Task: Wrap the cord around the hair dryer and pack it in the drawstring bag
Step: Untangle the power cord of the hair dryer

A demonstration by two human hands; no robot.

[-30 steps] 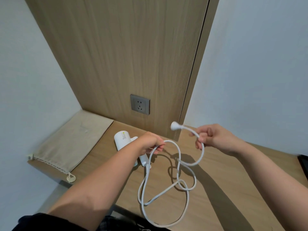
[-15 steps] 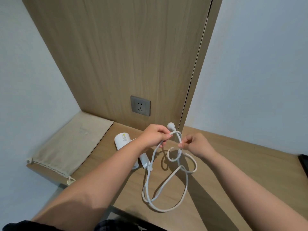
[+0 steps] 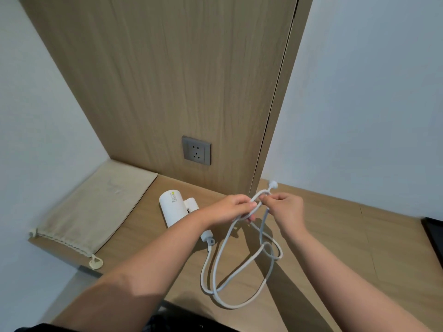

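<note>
A white hair dryer (image 3: 173,207) lies on the wooden desk (image 3: 335,248), its handle partly hidden under my left forearm. Its white cord (image 3: 230,271) runs from the handle end and hangs in loose loops on the desk. My left hand (image 3: 230,209) is closed on gathered strands of the cord. Touching it on the right, my right hand (image 3: 285,209) pinches the cord just below the white plug (image 3: 272,185), which sticks up behind my fingers. The beige drawstring bag (image 3: 96,207) lies flat at the desk's left end, apart from both hands.
A grey wall socket (image 3: 196,150) sits in the wooden panel behind the dryer. A dark flat object (image 3: 435,238) shows at the right edge of the desk. White walls close in on the left and right.
My hands have come together from about a hand's width apart. The cord has been gathered into tighter loops, and the plug now sits to the right of my hands.
</note>
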